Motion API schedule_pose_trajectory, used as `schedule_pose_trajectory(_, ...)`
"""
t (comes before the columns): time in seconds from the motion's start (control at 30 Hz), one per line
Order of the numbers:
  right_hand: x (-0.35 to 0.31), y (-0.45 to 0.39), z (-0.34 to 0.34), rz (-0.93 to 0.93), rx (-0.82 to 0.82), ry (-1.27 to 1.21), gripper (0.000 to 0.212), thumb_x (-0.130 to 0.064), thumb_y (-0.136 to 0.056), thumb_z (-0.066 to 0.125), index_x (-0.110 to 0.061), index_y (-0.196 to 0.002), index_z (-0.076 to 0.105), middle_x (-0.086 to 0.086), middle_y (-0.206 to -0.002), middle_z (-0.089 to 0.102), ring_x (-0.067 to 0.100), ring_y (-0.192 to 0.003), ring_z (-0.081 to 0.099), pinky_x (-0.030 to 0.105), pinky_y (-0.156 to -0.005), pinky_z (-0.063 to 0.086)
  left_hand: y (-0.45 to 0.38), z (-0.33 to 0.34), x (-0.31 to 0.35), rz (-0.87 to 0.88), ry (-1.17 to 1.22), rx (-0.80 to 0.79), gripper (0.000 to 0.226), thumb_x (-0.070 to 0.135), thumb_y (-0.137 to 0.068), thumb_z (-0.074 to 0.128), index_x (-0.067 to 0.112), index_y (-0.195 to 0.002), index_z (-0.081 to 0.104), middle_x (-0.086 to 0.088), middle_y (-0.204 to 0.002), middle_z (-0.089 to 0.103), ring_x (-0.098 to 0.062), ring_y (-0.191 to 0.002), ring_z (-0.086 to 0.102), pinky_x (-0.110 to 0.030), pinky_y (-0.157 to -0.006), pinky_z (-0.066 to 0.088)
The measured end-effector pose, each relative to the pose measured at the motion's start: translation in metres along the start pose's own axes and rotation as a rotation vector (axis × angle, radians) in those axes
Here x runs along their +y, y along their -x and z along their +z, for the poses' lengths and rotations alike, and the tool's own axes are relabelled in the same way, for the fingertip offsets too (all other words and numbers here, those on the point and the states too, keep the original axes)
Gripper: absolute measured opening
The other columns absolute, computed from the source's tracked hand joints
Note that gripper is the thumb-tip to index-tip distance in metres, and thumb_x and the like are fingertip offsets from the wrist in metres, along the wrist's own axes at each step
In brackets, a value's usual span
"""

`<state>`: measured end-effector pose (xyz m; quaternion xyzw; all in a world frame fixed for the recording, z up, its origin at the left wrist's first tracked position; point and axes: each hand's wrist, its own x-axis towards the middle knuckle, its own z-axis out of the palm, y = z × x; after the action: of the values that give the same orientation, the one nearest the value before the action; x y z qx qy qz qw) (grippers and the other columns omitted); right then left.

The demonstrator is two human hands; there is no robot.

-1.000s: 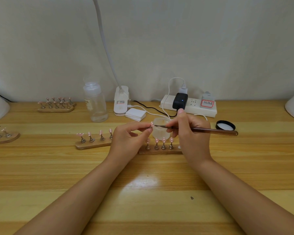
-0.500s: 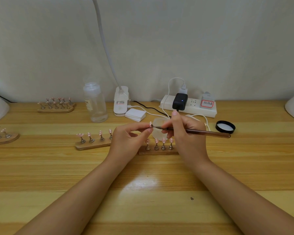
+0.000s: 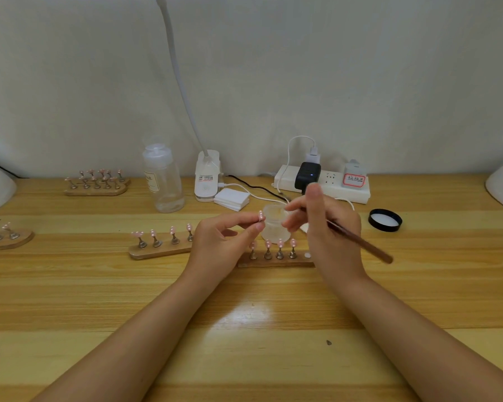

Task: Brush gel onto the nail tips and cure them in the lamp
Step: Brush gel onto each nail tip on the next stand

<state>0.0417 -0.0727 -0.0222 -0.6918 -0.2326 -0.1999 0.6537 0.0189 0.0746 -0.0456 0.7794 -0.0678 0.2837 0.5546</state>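
My left hand [image 3: 224,242] pinches a pink nail tip [image 3: 261,216] on its small stand, held up just left of the open frosted gel jar [image 3: 275,224]. My right hand [image 3: 328,227] holds a brown brush [image 3: 360,242]; the handle slants down to the right and the bristle end reaches over the jar's mouth, partly hidden by my fingers. Below the jar a wooden holder [image 3: 276,261] carries several pink tips on metal stands. A second wooden holder [image 3: 160,248] with pink tips lies to the left, partly behind my left hand.
The jar's black lid [image 3: 385,219] lies at the right. Behind stand a clear bottle [image 3: 163,181], a white clip lamp base [image 3: 206,177], white pads [image 3: 232,199] and a power strip [image 3: 323,184]. More tip holders [image 3: 96,184] sit far left; white lamp housings show at both edges.
The brush left the held nail tip and swung back to the jar, its handle now tilting down to the right. My left hand still holds the tip in about the same place.
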Motion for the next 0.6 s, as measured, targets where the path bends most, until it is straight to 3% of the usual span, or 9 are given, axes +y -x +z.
schedule_pose_trajectory(0.1,0.0035,-0.0016,-0.0002,-0.072,-0.067,0.203,0.014,-0.041,-0.08,0.061,-0.027,-0.079,0.062,-0.015,-0.075,0.064,-0.002,-0.077,0.06,0.015,-0.069,0.045,0.0013,-0.0003,0.0023,0.023,-0.034,-0.023,0.025,0.013,-0.075,0.071,0.037,-0.084,0.068,0.024,-0.082,0.069,-0.008,-0.076,0.066,-0.041,-0.072,0.056)
schedule_pose_trajectory(0.2,0.0067,-0.0006,0.0001,-0.115,-0.16,0.279,0.023,-0.029,-0.076,0.074,-0.022,-0.092,0.061,-0.017,-0.092,0.061,-0.003,-0.092,0.054,0.008,-0.077,0.04,0.0022,-0.0003,0.0058,0.039,-0.031,-0.04,0.019,0.021,-0.075,0.068,0.036,-0.087,0.068,0.022,-0.084,0.068,-0.012,-0.082,0.065,-0.048,-0.075,0.054)
schedule_pose_trajectory(0.27,0.0077,0.0,-0.0001,-0.114,-0.201,0.298,0.029,-0.024,-0.073,0.077,-0.021,-0.096,0.06,-0.015,-0.096,0.06,-0.004,-0.094,0.053,0.005,-0.08,0.037,0.0027,-0.0003,0.0075,0.036,-0.024,-0.042,0.019,0.024,-0.074,0.066,0.033,-0.091,0.067,0.017,-0.088,0.068,-0.014,-0.088,0.065,-0.049,-0.078,0.052)
schedule_pose_trajectory(0.4,0.0081,-0.0001,0.0002,-0.117,-0.245,0.307,0.031,-0.02,-0.072,0.077,-0.023,-0.096,0.058,-0.014,-0.097,0.061,-0.002,-0.093,0.055,0.006,-0.08,0.038,0.0031,-0.001,0.0079,0.033,-0.034,-0.055,0.029,0.011,-0.075,0.069,0.027,-0.099,0.066,0.012,-0.09,0.068,-0.015,-0.093,0.064,-0.048,-0.08,0.052)
schedule_pose_trajectory(0.6,0.0084,0.0,0.0009,-0.133,-0.242,0.284,0.03,-0.016,-0.078,0.072,-0.035,-0.089,0.053,-0.015,-0.092,0.062,-0.002,-0.092,0.055,0.008,-0.081,0.04,0.004,-0.0016,0.007,0.044,-0.022,-0.075,0.023,0.029,-0.072,0.064,0.031,-0.094,0.067,0.015,-0.09,0.068,-0.011,-0.093,0.064,-0.043,-0.078,0.053)
